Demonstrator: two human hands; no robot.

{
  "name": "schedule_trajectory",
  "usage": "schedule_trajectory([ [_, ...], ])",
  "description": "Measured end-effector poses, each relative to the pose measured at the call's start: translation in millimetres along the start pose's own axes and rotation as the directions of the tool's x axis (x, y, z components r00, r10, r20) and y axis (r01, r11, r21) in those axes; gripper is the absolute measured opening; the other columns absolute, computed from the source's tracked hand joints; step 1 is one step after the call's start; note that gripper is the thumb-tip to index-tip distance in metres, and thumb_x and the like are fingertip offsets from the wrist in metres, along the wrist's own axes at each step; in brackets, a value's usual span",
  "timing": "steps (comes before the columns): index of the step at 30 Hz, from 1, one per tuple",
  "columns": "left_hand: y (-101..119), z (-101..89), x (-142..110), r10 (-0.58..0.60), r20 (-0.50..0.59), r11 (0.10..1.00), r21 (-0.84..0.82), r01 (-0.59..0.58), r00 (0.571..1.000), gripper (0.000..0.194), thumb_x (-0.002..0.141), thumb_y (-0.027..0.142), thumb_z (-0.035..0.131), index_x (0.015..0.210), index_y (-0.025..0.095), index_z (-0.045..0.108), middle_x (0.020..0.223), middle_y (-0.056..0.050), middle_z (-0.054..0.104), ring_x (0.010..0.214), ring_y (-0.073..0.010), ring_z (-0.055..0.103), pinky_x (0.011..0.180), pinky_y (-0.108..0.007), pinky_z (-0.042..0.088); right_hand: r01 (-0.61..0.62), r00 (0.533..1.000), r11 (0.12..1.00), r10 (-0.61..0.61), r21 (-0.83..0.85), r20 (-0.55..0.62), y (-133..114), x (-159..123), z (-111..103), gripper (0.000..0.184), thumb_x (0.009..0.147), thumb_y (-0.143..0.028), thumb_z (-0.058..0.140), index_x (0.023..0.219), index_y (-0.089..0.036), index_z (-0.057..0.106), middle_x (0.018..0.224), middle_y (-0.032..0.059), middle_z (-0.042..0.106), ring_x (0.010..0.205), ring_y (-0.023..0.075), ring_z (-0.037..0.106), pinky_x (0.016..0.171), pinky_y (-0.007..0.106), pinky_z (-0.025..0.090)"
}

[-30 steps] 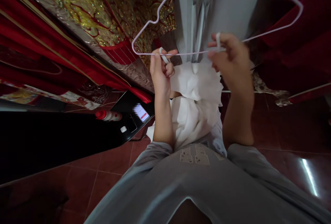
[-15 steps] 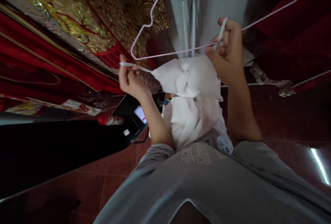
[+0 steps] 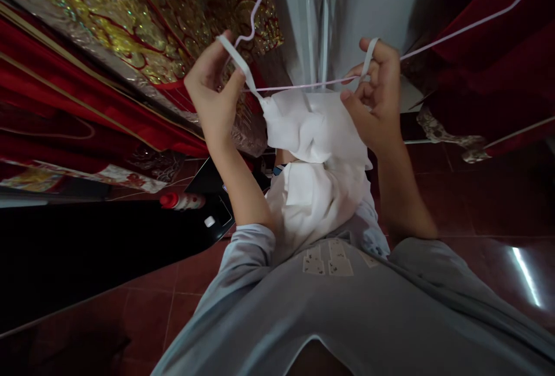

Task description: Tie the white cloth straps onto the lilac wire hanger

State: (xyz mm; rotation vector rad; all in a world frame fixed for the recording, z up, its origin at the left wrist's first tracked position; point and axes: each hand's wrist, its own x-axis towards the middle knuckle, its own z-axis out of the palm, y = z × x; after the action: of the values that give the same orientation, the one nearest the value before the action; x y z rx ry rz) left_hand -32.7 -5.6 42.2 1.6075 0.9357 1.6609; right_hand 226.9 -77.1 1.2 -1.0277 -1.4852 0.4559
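Note:
A thin pale pink clothes hanger (image 3: 299,86) lies across the view, its lower bar above a bunched white garment (image 3: 299,130) that hangs down over my lap. My left hand (image 3: 212,84) is at the hanger's left corner, mostly covering it. A white strap (image 3: 246,69) of the garment runs around its index finger and past the thumb. My right hand (image 3: 379,98) is closed around the lower bar farther right. Another white strap (image 3: 369,56) loops over its raised index finger. How firmly the left fingers touch the hanger is hidden.
Red and gold sequinned clothes (image 3: 143,29) hang on the left, dark red cloth (image 3: 485,69) on the right. A black tabletop (image 3: 99,249) at the left bears a red-capped bottle (image 3: 184,201), a small white case (image 3: 209,221) and a phone (image 3: 224,211).
My left hand has moved up and pulled its strap up to the hanger's left corner. The garment's left side has shifted slightly right. My right hand keeps its grip, nearly still.

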Motion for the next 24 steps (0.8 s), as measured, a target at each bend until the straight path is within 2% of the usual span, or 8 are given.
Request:
schedule_trajectory([
  [3,14.0,15.0,9.2,-0.119,0.011,0.991,0.058,0.118,0.993,0.027,0.085,-0.002,0.085,0.094,0.017,0.068,0.102,0.002,0.073,0.116,-0.0249,0.062,0.108,-0.038,0.05,0.019,0.999,1.0,-0.019,-0.003,-0.049,-0.2,0.4,-0.1,0.051,0.084,-0.04,0.062,0.13,-0.053,0.043,0.143,-0.0071,0.048,0.104,0.0215,0.061,0.057,0.032,0.047],
  [8,21.3,23.5,21.0,-0.024,0.122,0.992,0.125,0.008,0.992,0.036,0.088,-0.023,0.064,0.084,0.013,0.064,0.082,0.004,0.062,0.088,-0.0165,0.063,0.09,-0.027,0.054,0.033,0.998,0.999,-0.033,0.003,-0.048,0.9,1.6,-4.3,0.05,0.085,-0.033,0.057,0.128,-0.056,0.045,0.144,-0.011,0.045,0.109,0.0211,0.06,0.057,0.033,0.046],
  [12,8.7,21.8,25.3,0.035,0.046,0.996,0.076,-0.039,0.998,0.04,0.093,-0.025,0.055,0.081,0.012,0.064,0.074,0.004,0.056,0.067,-0.0128,0.053,0.069,-0.023,0.049,0.027,1.0,0.998,-0.026,0.063,-0.008,-2.6,-2.1,-3.7,0.051,0.086,-0.035,0.059,0.13,-0.056,0.044,0.132,-0.0059,0.055,0.104,0.0209,0.061,0.058,0.032,0.047],
  [14,-1.1,22.4,19.8,-0.041,-0.111,0.997,-0.064,0.034,0.993,0.037,0.098,-0.019,0.053,0.081,0.012,0.061,0.068,0.004,0.054,0.06,-0.0123,0.048,0.058,-0.023,0.042,0.011,1.0,0.998,-0.009,0.062,-0.026,-4.4,-3.8,-1.0,0.051,0.085,-0.039,0.061,0.131,-0.055,0.045,0.137,-0.0055,0.052,0.107,0.0216,0.061,0.058,0.032,0.047],
  [17,-15.7,27.3,-0.5,-0.288,-0.285,0.92,-0.346,0.183,0.914,0.032,0.112,0.002,0.045,0.085,0.015,0.056,0.063,0.005,0.053,0.06,-0.0123,0.051,0.056,-0.023,0.039,0.006,0.999,0.998,-0.004,0.056,-0.036,-5.0,-4.5,4.7,0.049,0.085,-0.04,0.061,0.129,-0.056,0.046,0.144,-0.0088,0.047,0.108,0.0216,0.061,0.057,0.032,0.046],
  [20,-25.4,36.4,-25.7,-0.454,-0.214,0.776,-0.572,0.266,0.865,0.047,0.118,0.031,0.021,0.087,0.018,0.053,0.074,0.001,0.062,0.072,-0.0146,0.06,0.071,-0.026,0.049,0.016,0.998,1.0,-0.015,0.026,-0.057,-5.1,-3.4,9.3,0.05,0.085,-0.036,0.059,0.128,-0.056,0.045,0.144,-0.0105,0.047,0.107,0.0211,0.061,0.055,0.032,0.042],
  [22,-27.5,42.8,-38.2,-0.453,-0.178,0.718,-0.653,0.24,0.873,0.053,0.116,0.039,0.013,0.087,0.019,0.052,0.085,-0.001,0.066,0.084,-0.0168,0.064,0.082,-0.029,0.051,0.02,0.997,1.0,-0.022,-0.024,-0.073,-6.5,-2.3,9.1,0.048,0.086,-0.035,0.055,0.128,-0.055,0.045,0.145,-0.0112,0.046,0.109,0.0213,0.06,0.053,0.032,0.04],
  [24,-26.8,47.5,-44.8,-0.406,-0.213,0.749,-0.635,0.19,0.889,0.051,0.116,0.038,0.013,0.086,0.02,0.051,0.087,-0.002,0.066,0.091,-0.0175,0.065,0.088,-0.031,0.049,-0.017,0.999,0.998,0.015,-0.056,-0.037,-8.4,-0.9,4.7,0.046,0.088,-0.036,0.052,0.13,-0.052,0.043,0.149,-0.0109,0.042,0.115,0.022,0.058,0.055,0.033,0.042],
])
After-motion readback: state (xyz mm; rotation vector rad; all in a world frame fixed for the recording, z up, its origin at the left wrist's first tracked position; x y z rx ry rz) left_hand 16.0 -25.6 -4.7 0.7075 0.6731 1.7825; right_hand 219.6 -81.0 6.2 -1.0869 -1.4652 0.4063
